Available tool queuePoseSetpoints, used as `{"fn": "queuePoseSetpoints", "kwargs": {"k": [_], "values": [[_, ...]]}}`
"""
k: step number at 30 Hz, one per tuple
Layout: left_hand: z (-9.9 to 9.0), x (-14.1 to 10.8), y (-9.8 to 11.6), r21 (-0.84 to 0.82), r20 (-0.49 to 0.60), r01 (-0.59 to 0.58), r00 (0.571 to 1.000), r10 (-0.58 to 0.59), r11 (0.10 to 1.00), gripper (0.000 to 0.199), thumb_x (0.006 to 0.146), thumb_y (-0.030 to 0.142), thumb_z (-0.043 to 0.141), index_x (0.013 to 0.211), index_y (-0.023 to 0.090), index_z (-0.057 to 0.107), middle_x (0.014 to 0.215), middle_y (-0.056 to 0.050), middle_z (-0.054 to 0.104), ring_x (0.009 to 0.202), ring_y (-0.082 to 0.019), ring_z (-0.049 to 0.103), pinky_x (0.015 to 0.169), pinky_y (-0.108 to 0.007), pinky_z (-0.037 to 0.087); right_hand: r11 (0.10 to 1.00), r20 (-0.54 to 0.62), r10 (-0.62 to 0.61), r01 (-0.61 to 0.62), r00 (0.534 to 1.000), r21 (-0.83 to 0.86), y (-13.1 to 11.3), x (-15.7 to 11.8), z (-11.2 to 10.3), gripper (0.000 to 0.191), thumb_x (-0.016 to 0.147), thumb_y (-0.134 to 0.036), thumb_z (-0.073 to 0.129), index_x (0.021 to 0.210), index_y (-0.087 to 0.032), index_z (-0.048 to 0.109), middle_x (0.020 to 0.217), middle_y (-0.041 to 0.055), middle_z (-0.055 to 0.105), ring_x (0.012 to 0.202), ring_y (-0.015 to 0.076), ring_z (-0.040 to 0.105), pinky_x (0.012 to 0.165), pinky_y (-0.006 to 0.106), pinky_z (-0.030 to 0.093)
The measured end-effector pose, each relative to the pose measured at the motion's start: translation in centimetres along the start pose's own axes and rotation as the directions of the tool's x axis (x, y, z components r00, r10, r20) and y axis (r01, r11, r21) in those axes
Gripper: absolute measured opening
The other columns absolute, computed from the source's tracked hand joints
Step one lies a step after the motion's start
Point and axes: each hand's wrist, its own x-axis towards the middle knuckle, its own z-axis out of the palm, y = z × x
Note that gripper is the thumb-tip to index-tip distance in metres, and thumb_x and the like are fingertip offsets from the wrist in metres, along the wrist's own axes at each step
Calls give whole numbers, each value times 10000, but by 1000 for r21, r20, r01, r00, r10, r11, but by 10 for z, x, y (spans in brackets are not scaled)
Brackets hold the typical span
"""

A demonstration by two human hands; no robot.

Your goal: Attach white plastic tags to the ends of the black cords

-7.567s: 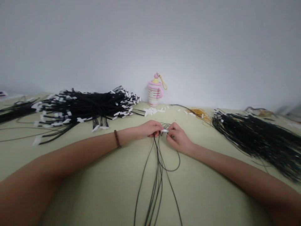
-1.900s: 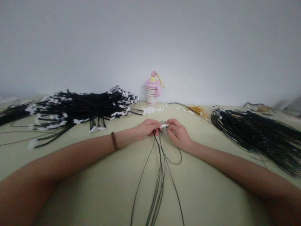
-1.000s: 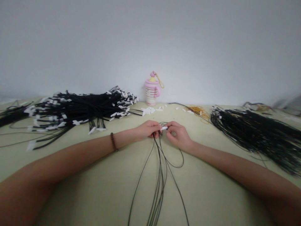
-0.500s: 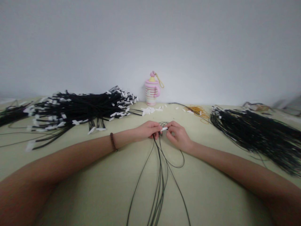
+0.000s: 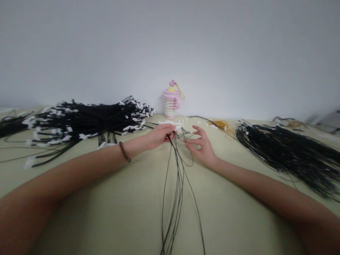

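Observation:
My left hand point(image 5: 162, 135) is closed on a bunch of thin black wires point(image 5: 177, 177), pinched near their upper ends. The long ends hang down over the table towards me, and a loop bows out to the right. Just past the left fingertips, short wire ends fan out towards my right hand point(image 5: 201, 144). That hand is open, its fingers spread and apart, close to the wire ends. Whether a fingertip touches a wire, I cannot tell. Small white pieces point(image 5: 178, 122) lie behind the left hand, partly covered by it.
A big pile of black wires with white ends point(image 5: 103, 118) lies at the left. At the right is another spread of black wires point(image 5: 289, 152). Yellow bands point(image 5: 223, 124) lie near the back. A pink and white cup point(image 5: 170, 104) stands against the wall point(image 5: 170, 42).
My right hand has come away from the white piece and spread its fingers. My left hand has moved slightly up and left with the wires, and the loop has shifted left too.

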Motion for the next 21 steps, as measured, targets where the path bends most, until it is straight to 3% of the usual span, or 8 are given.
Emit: {"fn": "queuePoseSetpoints", "kwargs": {"k": [3,6,8,11,15,18,20,21], "values": [[-4,-4,20,-74,105,-19,994,26,997,183,767,295,542,727,118,512,509,40,396,463,-48,376,449,-157,306,993,5,107,-107,994,46,6,0,2,116,684,-251,635,783,-220,687,1242,61,359,1038,201,429,907,375,386],[-2,-13,37,-27,263,-34,964,40,999,193,770,306,545,706,131,491,479,45,381,465,-57,378,460,-164,311,948,-37,294,-286,955,141,13,2,5,167,610,-295,686,750,-203,690,1170,79,429,1006,206,463,804,331,439],[1,-19,44,71,370,-42,929,13,997,203,778,319,532,711,132,489,479,44,390,448,-53,361,454,-170,298,871,7,410,-394,912,294,17,3,6,203,578,-320,698,727,-182,685,1007,79,543,912,196,516,709,301,458],[7,-24,46,293,478,-106,877,-49,950,237,798,348,494,715,126,499,500,33,415,451,-53,360,448,-174,279,692,183,476,-495,860,526,24,7,5,210,570,-325,693,694,-158,668,708,35,616,691,149,557,643,280,454],[14,-26,37,488,503,-168,856,-119,856,255,808,361,460,722,127,513,525,29,431,461,-52,362,456,-174,280,553,269,557,-592,786,586,33,13,1,233,531,-275,708,713,-139,655,635,26,627,574,120,551,581,257,453],[19,-25,23,534,444,-126,883,-151,836,282,801,390,453,730,126,521,526,32,430,443,-49,347,426,-171,263,572,288,586,-639,757,515,42,16,-1,206,597,-206,635,787,-126,631,664,39,623,583,122,558,568,254,457],[19,-23,12,536,368,-52,912,-179,842,309,789,419,455,734,124,527,531,28,439,430,-48,344,401,-168,250,682,174,597,-610,783,403,47,16,-3,195,650,-159,545,829,-123,612,741,58,619,642,133,564,566,254,455],[18,-21,6,523,325,-9,927,-189,852,320,782,433,459,737,124,529,536,27,443,421,-46,342,388,-167,240,761,80,570,-562,818,325,48,16,-4,205,665,-141,507,845,-123,605,786,68,611,678,139,560,570,254,452]]}}
